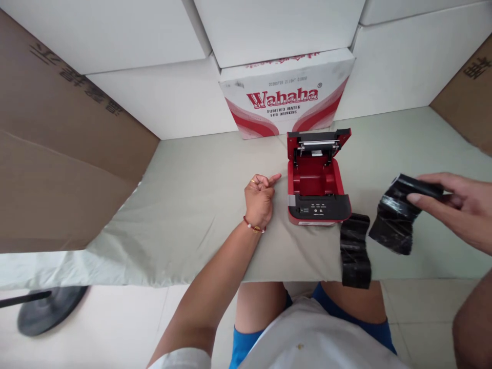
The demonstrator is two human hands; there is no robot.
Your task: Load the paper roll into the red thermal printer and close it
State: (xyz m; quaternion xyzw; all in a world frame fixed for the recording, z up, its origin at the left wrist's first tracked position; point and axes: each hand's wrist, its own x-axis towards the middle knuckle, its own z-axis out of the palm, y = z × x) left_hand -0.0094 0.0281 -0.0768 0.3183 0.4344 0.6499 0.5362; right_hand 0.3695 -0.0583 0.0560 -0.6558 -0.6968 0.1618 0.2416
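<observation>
A small red and black printer stands on the table with its lid swung up, and its red paper bay holds nothing. My left hand rests on the table just left of it, loosely curled with the index finger stretched toward the printer, holding nothing. My right hand hangs to the right of the printer and pinches the top of a strip of black plastic wrap. The strip trails down to the table edge, where its other end hangs over.
A pale grey cloth covers the table. A Wahaha water carton stands behind the printer amid white boxes. Brown cardboard sheets flank both sides. A black round stand base lies on the floor at left.
</observation>
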